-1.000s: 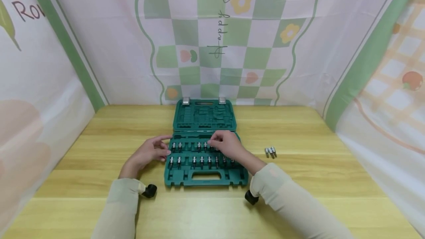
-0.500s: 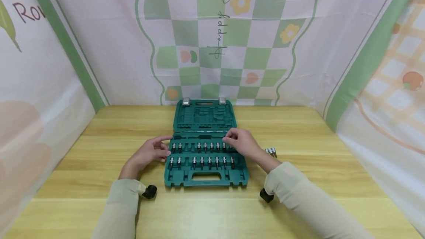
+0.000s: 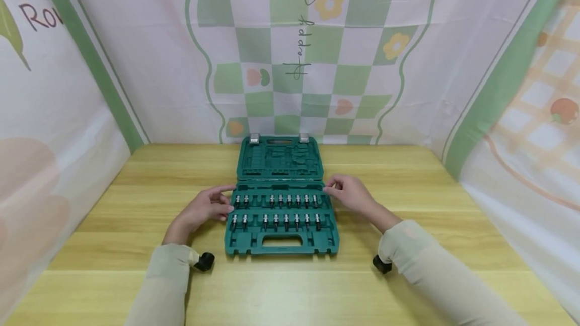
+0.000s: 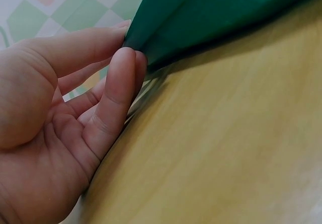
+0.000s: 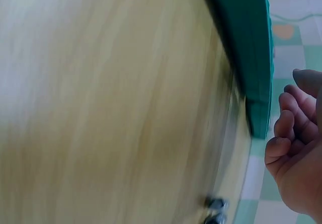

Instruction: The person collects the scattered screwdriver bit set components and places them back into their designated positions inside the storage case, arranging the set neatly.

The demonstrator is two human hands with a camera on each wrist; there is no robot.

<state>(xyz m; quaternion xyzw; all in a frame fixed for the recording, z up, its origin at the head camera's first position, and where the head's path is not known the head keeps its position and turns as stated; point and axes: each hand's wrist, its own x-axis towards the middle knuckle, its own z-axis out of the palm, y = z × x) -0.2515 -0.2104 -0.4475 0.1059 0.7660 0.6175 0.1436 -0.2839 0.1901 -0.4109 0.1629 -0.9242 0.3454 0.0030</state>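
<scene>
An open green tool case point(image 3: 281, 241) lies on the table in the head view, its lid point(image 3: 280, 162) laid back. Two rows of silver-and-dark bit sockets, an upper row point(image 3: 289, 200) and a lower row point(image 3: 286, 222), sit in its slots. My left hand point(image 3: 206, 209) touches the case's left side with thumb and forefinger set apart along the edge; fingertips point(image 4: 126, 58) meet the green corner in the left wrist view. My right hand point(image 3: 351, 192) hovers at the case's upper right edge, fingers loosely bent with nothing between them in the right wrist view.
Loose bit sockets point(image 5: 216, 211) lie on the wooden table point(image 3: 281, 291), right of the case; the right arm covers them in the head view. Patterned cloth point(image 3: 299, 39) hangs behind and at both sides. Two silver latches point(image 3: 304, 138) top the lid.
My right hand has moved right, from over the upper row to the case's right edge, uncovering the sockets there and covering the loose ones. My left hand has stayed put.
</scene>
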